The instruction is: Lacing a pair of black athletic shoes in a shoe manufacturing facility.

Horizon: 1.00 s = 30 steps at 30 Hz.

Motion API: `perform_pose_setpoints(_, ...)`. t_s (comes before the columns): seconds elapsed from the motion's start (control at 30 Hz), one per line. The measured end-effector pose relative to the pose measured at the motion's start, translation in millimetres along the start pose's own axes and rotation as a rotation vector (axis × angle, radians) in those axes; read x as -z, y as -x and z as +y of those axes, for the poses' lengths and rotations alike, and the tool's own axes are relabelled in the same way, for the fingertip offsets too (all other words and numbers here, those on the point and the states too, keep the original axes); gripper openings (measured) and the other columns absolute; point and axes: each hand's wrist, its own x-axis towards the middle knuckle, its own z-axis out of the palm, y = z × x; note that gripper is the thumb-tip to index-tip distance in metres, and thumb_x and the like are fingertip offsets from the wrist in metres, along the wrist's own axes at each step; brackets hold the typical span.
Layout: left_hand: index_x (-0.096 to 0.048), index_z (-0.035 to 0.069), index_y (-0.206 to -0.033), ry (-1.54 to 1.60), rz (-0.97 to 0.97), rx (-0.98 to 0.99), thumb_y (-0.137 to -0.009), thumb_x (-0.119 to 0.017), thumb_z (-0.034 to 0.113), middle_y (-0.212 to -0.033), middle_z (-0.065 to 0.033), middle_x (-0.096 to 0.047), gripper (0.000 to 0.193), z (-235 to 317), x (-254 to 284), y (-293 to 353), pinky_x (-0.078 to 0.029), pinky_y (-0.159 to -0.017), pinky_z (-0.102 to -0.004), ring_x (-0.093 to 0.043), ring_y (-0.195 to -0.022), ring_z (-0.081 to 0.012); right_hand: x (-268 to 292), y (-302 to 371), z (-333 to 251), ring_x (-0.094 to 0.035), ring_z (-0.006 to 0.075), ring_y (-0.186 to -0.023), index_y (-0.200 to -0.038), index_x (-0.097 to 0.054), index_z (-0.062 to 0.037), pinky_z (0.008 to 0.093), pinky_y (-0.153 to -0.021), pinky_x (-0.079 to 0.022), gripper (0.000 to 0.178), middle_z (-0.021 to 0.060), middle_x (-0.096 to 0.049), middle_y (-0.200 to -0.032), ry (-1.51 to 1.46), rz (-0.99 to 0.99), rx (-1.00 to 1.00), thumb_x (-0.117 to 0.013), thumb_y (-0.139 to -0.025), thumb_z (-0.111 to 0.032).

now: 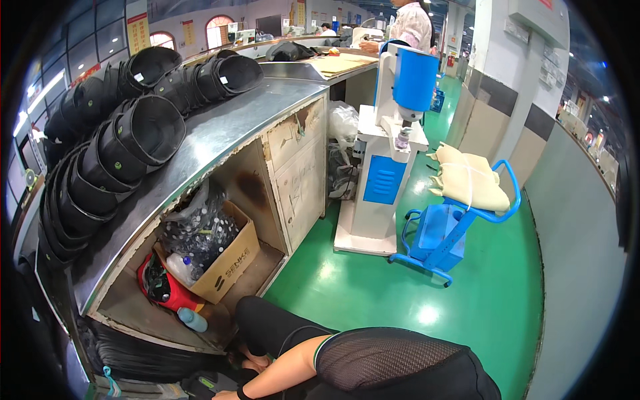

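Observation:
My right arm, in a black mesh sleeve (373,360), reaches from the lower right toward the lower left. My right hand (228,395) is mostly cut off by the lower edge, so its fingers cannot be made out. Right beside it is a dark object (205,385) with a small green mark, its kind unclear. I cannot tell whether the hand touches it. No left hand can be made out. A patch of bare skin (257,361) shows by the dark-clothed knee (267,320), too hidden to name. Black folded material (147,353) lies under the bench at lower left.
Nested black cup-shaped shells (137,133) stand in rows on the metal bench (230,120). Its shelf holds a cardboard box (230,267), a red bag (175,293) and a blue bottle (193,320). A blue-and-white machine (377,180), a loaded blue cart (440,240) and another person (409,30) are beyond.

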Motion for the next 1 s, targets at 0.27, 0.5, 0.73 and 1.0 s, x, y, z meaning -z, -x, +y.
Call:
perform_pose_setpoints(0.27, -0.040, -0.009, -0.132, -0.156, -0.200, 0.188, -0.091, -0.062, 0.041, -0.123, -0.0167, -0.056, 0.068, -37, 26, 11, -0.041, -0.096, -0.0359, -0.053, -0.110, -0.0242, -2, -19, 13, -0.065, 0.0130, -0.061, -0.088, -0.073, -0.0155, 0.0292, -0.057, -0.050, 0.009, 0.0001, -0.069, -0.070, 0.492, -0.074, 0.363, -0.067, -0.083, -0.018)
perform_pose_setpoints(0.5, -0.068, 0.004, -0.111, -0.107, -0.536, 0.054, -0.100, -0.051, 0.033, -0.088, 0.0002, -0.064, 0.035, 43, 26, 33, -0.044, -0.078, -0.0264, -0.057, -0.083, -0.0113, 4, -16, 15, -0.065, 0.0125, -0.062, -0.083, -0.072, -0.0137, 0.0297, -0.057, -0.049, 0.011, 0.0017, -0.070, -0.069, 0.386, 0.035, 0.241, -0.062, -0.080, -0.013)
perform_pose_setpoints(0.73, -0.061, 0.001, -0.114, -0.868, -0.442, -0.866, -0.092, -0.059, 0.023, -0.102, -0.0189, -0.063, 0.032, 110, -55, 69, -0.045, -0.083, -0.0454, -0.058, -0.093, -0.0362, -15, 51, -61, -0.044, 0.0071, -0.045, -0.063, -0.059, -0.0070, 0.0251, -0.044, -0.036, 0.023, -0.0018, -0.046, -0.052, -0.675, 0.117, 0.065, -0.054, -0.086, -0.005)
perform_pose_setpoints(1.0, -0.065, 0.007, -0.115, -0.846, -0.431, -0.599, -0.092, -0.053, 0.040, -0.125, -0.0120, -0.061, 0.042, 133, -70, 66, -0.040, -0.093, -0.0485, -0.054, -0.112, -0.0334, 55, 198, -330, -0.053, 0.0069, -0.063, -0.085, -0.061, -0.0067, 0.0182, -0.055, -0.039, 0.016, 0.0015, -0.057, -0.067, -1.155, -0.568, 0.488, -0.054, -0.091, -0.020)
